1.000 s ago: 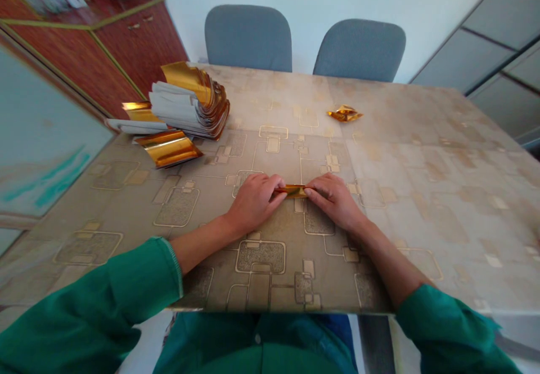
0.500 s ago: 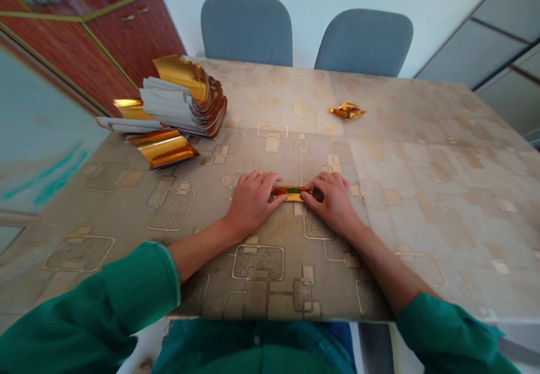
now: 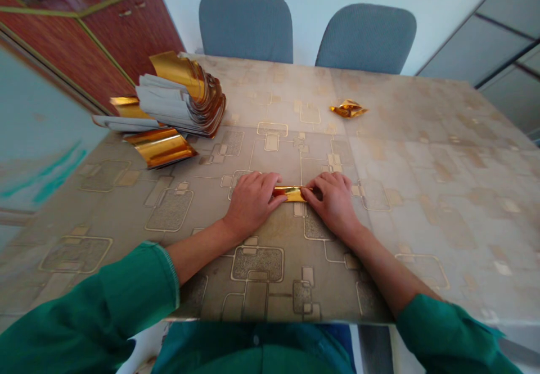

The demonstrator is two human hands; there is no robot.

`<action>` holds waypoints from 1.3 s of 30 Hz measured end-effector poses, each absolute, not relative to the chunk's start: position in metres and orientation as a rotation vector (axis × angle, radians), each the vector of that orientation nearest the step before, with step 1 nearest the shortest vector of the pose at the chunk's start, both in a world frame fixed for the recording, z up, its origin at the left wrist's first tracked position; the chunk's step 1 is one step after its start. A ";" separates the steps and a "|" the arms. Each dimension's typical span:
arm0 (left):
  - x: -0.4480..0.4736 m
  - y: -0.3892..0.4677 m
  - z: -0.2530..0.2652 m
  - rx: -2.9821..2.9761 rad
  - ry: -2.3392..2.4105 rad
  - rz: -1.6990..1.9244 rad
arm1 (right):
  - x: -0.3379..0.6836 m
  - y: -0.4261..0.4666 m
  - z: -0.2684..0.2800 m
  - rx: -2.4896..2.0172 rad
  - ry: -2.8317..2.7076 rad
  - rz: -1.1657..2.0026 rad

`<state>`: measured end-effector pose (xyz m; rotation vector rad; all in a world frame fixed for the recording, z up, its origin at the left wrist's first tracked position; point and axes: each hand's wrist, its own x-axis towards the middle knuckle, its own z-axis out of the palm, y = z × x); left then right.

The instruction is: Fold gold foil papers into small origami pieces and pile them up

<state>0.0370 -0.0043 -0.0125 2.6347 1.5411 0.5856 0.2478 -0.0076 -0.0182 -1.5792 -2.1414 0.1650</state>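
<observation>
A narrow folded strip of gold foil paper (image 3: 294,194) lies crosswise on the table, low against the cloth. My left hand (image 3: 255,202) pinches its left end, thumb on the near side and fingers on the far side. Its right end is gripped the same way by my right hand (image 3: 331,199). Only the shiny middle of the strip shows; both ends are hidden under my fingers. Beyond my hands, to the right, sits a folded gold foil piece (image 3: 349,109) with pointed ends.
A stack of gold and white foil sheets (image 3: 185,101) stands at the table's far left, with a loose curled gold sheet (image 3: 162,147) before it. Two grey chairs (image 3: 245,25) are behind the patterned tablecloth (image 3: 379,154). A reddish wooden cabinet (image 3: 126,36) is at back left.
The strip's middle, which showed red and green reflections before, now looks plain gold and flatter. Both hands keep their hold in nearly the same place. The view has shifted slightly.
</observation>
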 end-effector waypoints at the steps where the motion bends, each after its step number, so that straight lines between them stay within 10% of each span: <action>1: 0.037 -0.004 -0.012 2.635 1.549 0.575 | 0.248 -0.008 -0.018 -1.587 -2.148 0.159; 39: 0.037 -0.020 -0.011 2.991 0.868 0.398 | 0.244 -0.003 -0.023 -1.608 -2.186 -0.066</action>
